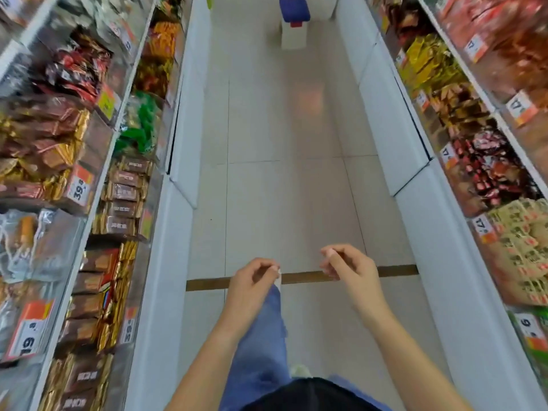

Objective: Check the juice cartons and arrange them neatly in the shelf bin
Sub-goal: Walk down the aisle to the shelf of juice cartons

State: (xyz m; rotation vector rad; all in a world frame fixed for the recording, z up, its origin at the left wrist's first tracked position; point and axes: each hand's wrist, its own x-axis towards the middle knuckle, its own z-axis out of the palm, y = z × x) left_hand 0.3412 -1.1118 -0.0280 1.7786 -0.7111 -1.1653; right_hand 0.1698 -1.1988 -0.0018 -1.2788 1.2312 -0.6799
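Pale floor tiles [267, 129] run down the aisle between snack shelves on my left [74, 173] and right [474, 129]. My left hand [252, 280] and right hand [347, 265] hang apart before me, fingers loosely curled, holding nothing. Juice cartons and their bin are not in sight. A blue-and-white stand [293, 22] sits far ahead.

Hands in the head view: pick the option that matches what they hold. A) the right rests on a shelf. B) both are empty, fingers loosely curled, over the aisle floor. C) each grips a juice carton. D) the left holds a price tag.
B: the left hand and right hand hang over the tiled floor between the shelves, holding nothing; no juice carton shows.
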